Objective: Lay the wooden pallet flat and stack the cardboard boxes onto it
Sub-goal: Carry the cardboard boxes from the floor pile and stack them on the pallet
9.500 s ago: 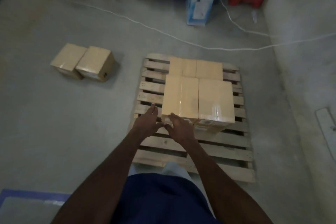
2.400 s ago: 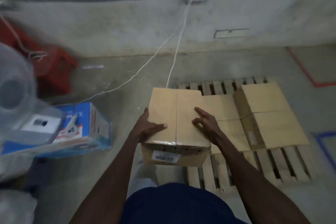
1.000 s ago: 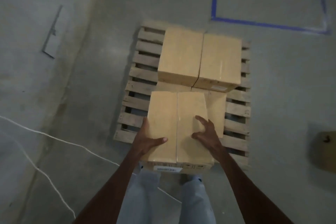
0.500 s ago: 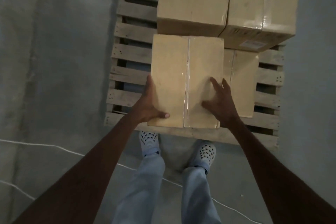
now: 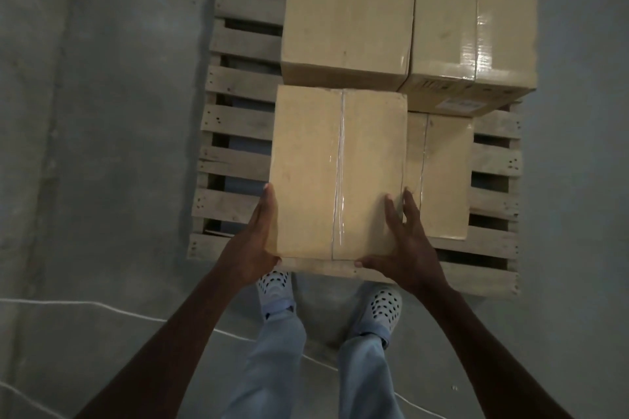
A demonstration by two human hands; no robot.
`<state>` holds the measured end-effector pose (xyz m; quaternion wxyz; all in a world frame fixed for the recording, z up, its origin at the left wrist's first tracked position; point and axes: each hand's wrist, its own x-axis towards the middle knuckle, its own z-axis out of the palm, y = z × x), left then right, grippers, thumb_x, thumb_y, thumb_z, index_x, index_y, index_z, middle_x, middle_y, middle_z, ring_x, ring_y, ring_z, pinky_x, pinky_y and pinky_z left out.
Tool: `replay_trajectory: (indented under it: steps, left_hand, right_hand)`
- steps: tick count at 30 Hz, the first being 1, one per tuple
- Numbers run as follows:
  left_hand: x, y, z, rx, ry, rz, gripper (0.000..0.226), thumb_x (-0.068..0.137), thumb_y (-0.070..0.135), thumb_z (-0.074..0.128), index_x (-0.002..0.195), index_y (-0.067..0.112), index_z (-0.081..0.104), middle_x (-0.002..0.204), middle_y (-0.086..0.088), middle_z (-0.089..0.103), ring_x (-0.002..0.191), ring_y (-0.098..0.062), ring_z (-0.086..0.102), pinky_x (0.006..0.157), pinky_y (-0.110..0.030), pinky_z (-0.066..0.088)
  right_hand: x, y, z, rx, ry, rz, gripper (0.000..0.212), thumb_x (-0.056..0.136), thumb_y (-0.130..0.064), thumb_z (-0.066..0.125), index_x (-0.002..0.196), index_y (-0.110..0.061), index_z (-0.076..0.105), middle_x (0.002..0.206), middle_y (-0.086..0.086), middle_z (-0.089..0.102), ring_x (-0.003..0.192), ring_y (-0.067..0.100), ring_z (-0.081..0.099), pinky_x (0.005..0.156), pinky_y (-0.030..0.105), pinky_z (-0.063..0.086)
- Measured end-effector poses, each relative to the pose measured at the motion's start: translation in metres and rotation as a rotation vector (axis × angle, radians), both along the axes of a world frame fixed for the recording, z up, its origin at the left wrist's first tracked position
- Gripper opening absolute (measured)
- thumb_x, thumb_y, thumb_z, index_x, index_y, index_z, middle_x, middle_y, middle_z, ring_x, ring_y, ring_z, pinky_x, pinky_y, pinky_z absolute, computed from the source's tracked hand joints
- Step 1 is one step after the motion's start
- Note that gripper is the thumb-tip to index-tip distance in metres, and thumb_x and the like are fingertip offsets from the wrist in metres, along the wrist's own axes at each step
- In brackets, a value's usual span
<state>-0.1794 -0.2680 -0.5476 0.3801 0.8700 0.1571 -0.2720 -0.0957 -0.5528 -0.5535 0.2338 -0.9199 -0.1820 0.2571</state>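
Note:
The wooden pallet [image 5: 238, 119] lies flat on the concrete floor. I hold a taped cardboard box [image 5: 337, 163] over the pallet's near left part. My left hand [image 5: 252, 245] grips its near left corner and side. My right hand [image 5: 408, 248] clasps the near right corner, with fingers spread on top and the thumb along the near edge. A lower box [image 5: 442, 173] lies beside it on the right. Behind stand two taller stacked boxes, one on the left [image 5: 347, 10] and one on the right [image 5: 476, 10]. I cannot tell whether the held box rests on anything.
My feet in white perforated clogs [image 5: 275, 286] stand right at the pallet's near edge. A white cable [image 5: 102, 304] runs across the floor behind my legs on the left. Bare grey concrete lies on both sides of the pallet.
I have stepped up to the pallet and moved the box forward and down against the rear stack. My hands slid from the box's sides to its near corners.

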Motion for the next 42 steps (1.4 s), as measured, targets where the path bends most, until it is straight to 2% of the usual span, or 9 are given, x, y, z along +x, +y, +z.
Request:
replay_trajectory:
  steps: [10, 13, 17, 22, 26, 29, 32, 37, 42]
  left_hand:
    - [0.024, 0.009, -0.003, -0.004, -0.03, 0.002, 0.148, 0.071, 0.011, 0.085, 0.124, 0.058, -0.044, 0.164, -0.001, -0.005, 0.133, -0.032, 0.043, 0.094, -0.047, 0.051]
    - [0.028, 0.011, -0.007, 0.014, -0.024, -0.012, 0.145, 0.073, 0.012, 0.084, 0.133, 0.049, -0.042, 0.165, -0.004, -0.003, 0.124, -0.031, 0.051, 0.086, -0.036, 0.051]
    - [0.033, 0.013, -0.007, 0.008, -0.017, -0.033, 0.141, 0.073, 0.015, 0.084, 0.143, 0.036, -0.037, 0.164, -0.007, 0.001, 0.129, -0.033, 0.046, 0.096, -0.046, 0.049]
    - [0.035, 0.011, -0.004, 0.053, 0.015, -0.066, 0.141, 0.073, 0.017, 0.085, 0.145, 0.029, -0.036, 0.163, -0.012, 0.005, 0.125, -0.032, 0.05, 0.096, -0.046, 0.048]
    - [0.04, 0.01, 0.012, 0.107, 0.049, -0.096, 0.145, 0.068, 0.017, 0.088, 0.147, 0.023, -0.033, 0.164, -0.01, -0.006, 0.134, -0.035, 0.04, 0.101, -0.05, 0.045]
    - [0.044, 0.004, 0.036, 0.111, 0.015, -0.092, 0.149, 0.064, 0.021, 0.091, 0.147, 0.021, -0.032, 0.162, 0.001, -0.019, 0.145, -0.032, 0.023, 0.108, -0.052, 0.039]
    - [0.044, -0.017, 0.072, 0.106, -0.002, -0.066, 0.142, 0.067, 0.025, 0.089, 0.15, 0.017, -0.027, 0.163, 0.001, -0.018, 0.149, -0.027, 0.011, 0.116, -0.046, 0.029]
    - [0.016, -0.076, 0.159, -0.038, -0.066, 0.054, 0.126, 0.075, 0.036, 0.082, 0.154, 0.012, -0.013, 0.164, -0.004, -0.007, 0.15, -0.02, 0.007, 0.118, -0.03, 0.013]
    - [-0.014, -0.129, 0.243, -0.188, -0.047, 0.077, 0.1, 0.085, 0.038, 0.073, 0.156, 0.013, 0.007, 0.163, -0.004, 0.011, 0.148, -0.016, 0.016, 0.114, -0.023, 0.016]
  right_hand:
    - [0.019, 0.008, -0.004, 0.01, -0.039, -0.008, 0.134, 0.056, -0.058, 0.084, 0.158, -0.017, 0.007, 0.164, 0.01, -0.014, 0.151, 0.029, -0.001, 0.108, 0.05, 0.036]
    - [0.024, 0.01, -0.002, 0.015, -0.02, -0.013, 0.133, 0.058, -0.057, 0.084, 0.158, -0.016, 0.006, 0.164, 0.009, -0.016, 0.151, 0.029, -0.001, 0.109, 0.049, 0.037]
    - [0.027, 0.011, -0.001, 0.031, -0.007, -0.017, 0.133, 0.059, -0.055, 0.086, 0.158, -0.017, 0.005, 0.163, 0.008, -0.018, 0.151, 0.028, -0.002, 0.11, 0.045, 0.035]
    - [0.026, 0.013, 0.006, 0.024, 0.063, -0.041, 0.133, 0.061, -0.051, 0.087, 0.158, -0.021, 0.0, 0.162, 0.005, -0.023, 0.151, 0.026, -0.003, 0.11, 0.038, 0.031]
    - [0.028, 0.023, 0.022, -0.058, 0.147, -0.076, 0.124, 0.07, -0.045, 0.084, 0.157, -0.023, -0.001, 0.163, 0.004, -0.021, 0.151, 0.031, 0.005, 0.116, 0.046, 0.03]
    - [0.032, 0.028, 0.048, -0.069, 0.193, -0.115, 0.112, 0.075, -0.041, 0.082, 0.157, -0.019, 0.009, 0.165, 0.004, -0.01, 0.147, 0.031, 0.022, 0.114, 0.043, 0.035]
    - [0.026, 0.026, 0.086, -0.062, 0.207, -0.119, 0.101, 0.081, -0.04, 0.077, 0.157, -0.016, 0.015, 0.165, 0.003, -0.001, 0.145, 0.026, 0.029, 0.109, 0.035, 0.037]
    - [-0.011, 0.014, 0.168, -0.01, 0.193, -0.174, 0.085, 0.089, -0.042, 0.067, 0.155, -0.014, 0.022, 0.162, 0.005, 0.014, 0.14, 0.024, 0.036, 0.106, 0.034, 0.039]
    - [-0.061, -0.025, 0.256, 0.051, 0.139, -0.35, 0.076, 0.091, -0.037, 0.066, 0.153, -0.011, 0.029, 0.158, 0.008, 0.026, 0.138, 0.024, 0.04, 0.105, 0.036, 0.041]
